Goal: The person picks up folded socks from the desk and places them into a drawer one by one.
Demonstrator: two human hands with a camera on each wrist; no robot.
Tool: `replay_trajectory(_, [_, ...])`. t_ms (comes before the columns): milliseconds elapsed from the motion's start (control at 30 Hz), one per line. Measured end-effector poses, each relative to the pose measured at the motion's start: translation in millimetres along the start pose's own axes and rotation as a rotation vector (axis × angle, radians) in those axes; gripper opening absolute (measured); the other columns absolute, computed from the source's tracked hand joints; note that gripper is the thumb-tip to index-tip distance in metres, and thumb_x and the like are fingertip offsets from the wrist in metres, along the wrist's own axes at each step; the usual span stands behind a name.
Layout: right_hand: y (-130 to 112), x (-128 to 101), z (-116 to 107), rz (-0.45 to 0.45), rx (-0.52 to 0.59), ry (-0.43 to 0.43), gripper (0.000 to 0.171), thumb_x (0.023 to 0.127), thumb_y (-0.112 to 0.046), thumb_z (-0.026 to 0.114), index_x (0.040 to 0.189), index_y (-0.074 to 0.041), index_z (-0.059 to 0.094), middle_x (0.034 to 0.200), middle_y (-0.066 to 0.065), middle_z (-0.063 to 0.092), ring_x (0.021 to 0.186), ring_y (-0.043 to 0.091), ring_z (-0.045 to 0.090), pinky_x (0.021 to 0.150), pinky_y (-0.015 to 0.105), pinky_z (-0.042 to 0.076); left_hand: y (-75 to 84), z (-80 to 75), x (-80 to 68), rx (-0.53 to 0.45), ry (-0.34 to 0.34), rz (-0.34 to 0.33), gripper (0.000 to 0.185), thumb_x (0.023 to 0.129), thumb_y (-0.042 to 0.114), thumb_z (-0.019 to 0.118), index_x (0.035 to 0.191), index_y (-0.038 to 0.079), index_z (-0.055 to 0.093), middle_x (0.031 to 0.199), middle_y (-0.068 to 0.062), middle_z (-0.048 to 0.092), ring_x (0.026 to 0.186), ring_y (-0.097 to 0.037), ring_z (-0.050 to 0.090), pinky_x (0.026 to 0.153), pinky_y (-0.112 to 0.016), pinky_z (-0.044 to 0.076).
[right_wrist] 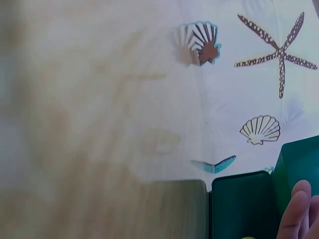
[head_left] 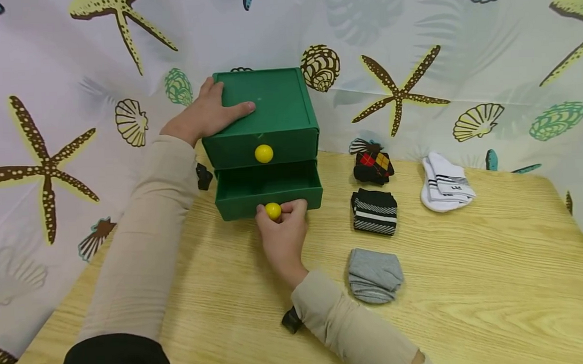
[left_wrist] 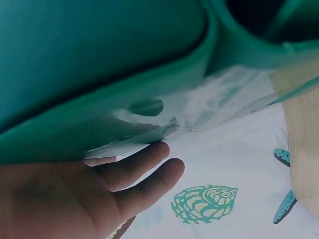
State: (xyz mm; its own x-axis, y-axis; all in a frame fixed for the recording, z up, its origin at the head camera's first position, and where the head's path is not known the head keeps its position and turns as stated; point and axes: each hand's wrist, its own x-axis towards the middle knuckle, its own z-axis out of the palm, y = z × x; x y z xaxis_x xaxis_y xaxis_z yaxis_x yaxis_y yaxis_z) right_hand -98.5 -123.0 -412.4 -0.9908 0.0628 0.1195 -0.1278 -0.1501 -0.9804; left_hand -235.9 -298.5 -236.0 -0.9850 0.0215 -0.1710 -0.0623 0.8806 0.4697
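A green two-drawer box (head_left: 269, 97) stands on the table in the head view. My left hand (head_left: 199, 115) rests on its top left edge, thumb over the top. The left wrist view shows straight fingers (left_wrist: 149, 189) along the box's side. The lower drawer (head_left: 239, 208) is pulled out, and its green inside shows. My right hand (head_left: 284, 241) pinches that drawer's round yellow knob (head_left: 273, 211) between thumb and fingers. Above it, the upper drawer (head_left: 230, 152) is closed, with its own yellow knob (head_left: 263, 153).
Right of the box lie folded socks in a column: argyle socks (head_left: 374, 167), black striped socks (head_left: 375, 212) and grey socks (head_left: 374, 275). White socks (head_left: 447, 183) lie farther right on the wooden table (head_left: 469, 288). A shell-and-starfish patterned cloth (head_left: 267, 27) hangs behind the box.
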Motion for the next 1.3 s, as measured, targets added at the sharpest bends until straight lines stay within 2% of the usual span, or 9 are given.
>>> replay_trajectory(233, [-0.2,-12.7,-2.8,0.038,0.052,0.000,0.044,0.091,-0.020,0.080,0.103,-0.009,0.039,0.072,0.009,0.062,0.051,0.031,0.056,0.055,0.029,0.054,-1.1,-0.2,0.3,-0.002,0.000,0.004,0.105,0.097,0.070,0.040,0.160,0.003,-0.013,0.163,-0.014,-0.027,0.151,-0.043,0.000,0.119,-0.058,0.013])
replay_trajectory(500, [-0.7,-28.4,-6.6,0.045,0.072,0.021,0.045,0.089,-0.018,0.081,0.103,-0.007,0.039,0.072,0.009,0.059,0.048,0.022,0.053,0.051,0.026,0.051,-1.7,-0.5,0.4,-0.001,-0.005,0.001,0.105,0.097,0.070,0.039,0.160,0.004,-0.013,0.163,-0.015,-0.028,0.151,-0.043,-0.002,0.119,-0.059,0.012])
replay_trajectory(933, [-4.5,-55.3,-16.6,0.072,0.089,0.032,0.045,0.089,-0.019,0.081,0.102,-0.006,0.040,0.077,0.010,0.059,0.045,0.023,0.052,0.048,0.028,0.051,-1.6,-1.2,0.5,-0.008,-0.006,0.006,0.105,0.097,0.070,0.039,0.160,0.003,-0.013,0.163,-0.015,-0.028,0.151,-0.042,-0.005,0.118,-0.059,0.011])
replay_trajectory(1300, [-8.5,-67.6,-25.4,0.106,0.099,0.029,0.045,0.088,-0.019,0.081,0.102,-0.005,0.040,0.076,0.011,0.060,0.042,0.024,0.052,0.046,0.028,0.051,-0.6,-0.3,0.4,-0.009,-0.004,0.018,0.104,0.098,0.068,0.039,0.159,0.002,-0.013,0.163,-0.016,-0.028,0.151,-0.042,-0.006,0.119,-0.059,0.010])
